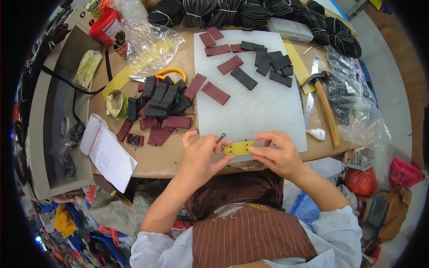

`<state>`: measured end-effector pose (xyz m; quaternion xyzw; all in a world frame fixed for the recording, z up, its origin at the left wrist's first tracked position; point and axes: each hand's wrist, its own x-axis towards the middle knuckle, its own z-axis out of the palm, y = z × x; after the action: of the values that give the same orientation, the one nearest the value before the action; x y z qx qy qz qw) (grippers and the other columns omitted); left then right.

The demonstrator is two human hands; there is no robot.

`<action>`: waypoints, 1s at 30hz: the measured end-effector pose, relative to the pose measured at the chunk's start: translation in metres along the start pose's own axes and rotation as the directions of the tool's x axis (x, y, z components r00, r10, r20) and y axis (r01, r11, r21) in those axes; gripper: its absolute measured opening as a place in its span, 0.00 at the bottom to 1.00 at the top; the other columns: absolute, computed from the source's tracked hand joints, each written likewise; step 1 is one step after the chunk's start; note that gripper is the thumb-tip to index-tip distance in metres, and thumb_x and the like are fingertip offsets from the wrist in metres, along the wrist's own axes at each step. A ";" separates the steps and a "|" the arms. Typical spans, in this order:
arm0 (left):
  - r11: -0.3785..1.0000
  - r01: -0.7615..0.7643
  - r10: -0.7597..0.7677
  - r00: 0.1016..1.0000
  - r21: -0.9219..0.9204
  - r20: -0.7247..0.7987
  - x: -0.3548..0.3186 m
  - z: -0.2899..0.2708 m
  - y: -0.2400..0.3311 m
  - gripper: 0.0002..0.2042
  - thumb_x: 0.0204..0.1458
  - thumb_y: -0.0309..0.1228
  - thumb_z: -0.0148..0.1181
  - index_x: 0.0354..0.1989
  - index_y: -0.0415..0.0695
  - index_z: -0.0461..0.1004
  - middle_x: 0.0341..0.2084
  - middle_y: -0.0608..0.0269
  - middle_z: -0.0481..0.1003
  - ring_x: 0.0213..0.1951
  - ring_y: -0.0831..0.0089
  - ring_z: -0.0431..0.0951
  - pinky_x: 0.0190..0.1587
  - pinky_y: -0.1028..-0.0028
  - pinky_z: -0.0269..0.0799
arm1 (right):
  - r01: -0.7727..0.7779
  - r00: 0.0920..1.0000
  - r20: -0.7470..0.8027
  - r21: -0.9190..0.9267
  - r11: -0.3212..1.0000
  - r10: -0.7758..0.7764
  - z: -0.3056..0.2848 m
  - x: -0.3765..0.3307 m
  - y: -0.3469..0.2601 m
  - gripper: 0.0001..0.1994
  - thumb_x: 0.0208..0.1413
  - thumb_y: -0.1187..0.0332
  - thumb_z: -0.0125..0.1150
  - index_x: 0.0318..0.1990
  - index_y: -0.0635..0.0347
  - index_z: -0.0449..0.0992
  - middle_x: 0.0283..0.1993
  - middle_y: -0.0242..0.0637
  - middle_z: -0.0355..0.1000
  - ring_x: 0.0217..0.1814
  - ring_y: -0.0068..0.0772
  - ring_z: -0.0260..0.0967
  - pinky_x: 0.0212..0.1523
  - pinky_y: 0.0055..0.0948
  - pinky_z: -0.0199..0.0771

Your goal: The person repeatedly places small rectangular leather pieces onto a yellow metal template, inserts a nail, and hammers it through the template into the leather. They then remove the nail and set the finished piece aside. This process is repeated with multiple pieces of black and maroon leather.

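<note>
At the near edge of a white cutting board (250, 114), a small yellow rectangular plate (238, 148) with several dark holes is held level between my two hands. My right hand (281, 155) pinches its right end between thumb and fingers. Its left end rests against the thumb and fingers of my left hand (201, 154). A slim metal punch (220, 138) with a widened head also sticks up from the left hand's fingers. Loose dark-red strips (216, 93) and black strips (244, 78) lie on the board. More pieces form a heap (163, 96) to the left.
Orange-handled scissors (172, 71) lie behind the heap. A hammer (328, 107), a steel ruler (309, 105) and a small white bottle (316, 133) lie right of the board. Bundled black cords (225, 12) line the back. A notepad (109, 149) overhangs the left edge.
</note>
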<state>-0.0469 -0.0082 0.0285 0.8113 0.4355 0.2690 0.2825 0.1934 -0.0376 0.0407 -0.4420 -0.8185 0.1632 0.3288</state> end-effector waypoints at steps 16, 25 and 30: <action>0.832 0.092 -0.132 0.991 -0.548 -0.035 0.024 -0.009 0.047 0.06 0.54 0.17 0.56 0.39 0.35 0.75 0.35 0.62 0.73 0.34 0.79 0.74 0.39 0.79 0.71 | 0.047 0.999 0.021 0.002 0.999 -0.047 0.004 0.002 0.006 0.07 0.42 0.72 0.69 0.32 0.53 0.79 0.44 0.29 0.75 0.34 0.31 0.67 0.38 0.31 0.67; 0.922 -0.012 -0.031 0.994 -0.387 -0.106 0.023 0.020 0.019 0.04 0.54 0.21 0.59 0.30 0.34 0.72 0.31 0.61 0.77 0.24 0.79 0.75 0.27 0.79 0.72 | -0.013 0.999 0.044 0.094 0.995 0.009 0.000 0.002 0.010 0.08 0.45 0.71 0.68 0.35 0.55 0.78 0.45 0.34 0.74 0.36 0.36 0.68 0.41 0.33 0.69; 0.929 -0.010 -0.045 0.989 -0.371 -0.139 0.020 0.024 0.021 0.05 0.55 0.23 0.59 0.32 0.34 0.71 0.31 0.61 0.77 0.23 0.80 0.75 0.27 0.79 0.72 | -0.501 0.857 -0.452 -0.611 0.613 0.250 -0.070 -0.001 0.137 0.14 0.55 0.63 0.60 0.45 0.59 0.73 0.45 0.47 0.71 0.50 0.49 0.67 0.51 0.39 0.66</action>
<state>-0.0092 -0.0057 0.0307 0.7177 0.4037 0.4021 0.4003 0.3266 0.0360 0.0148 -0.7175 -0.6382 -0.1732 0.2189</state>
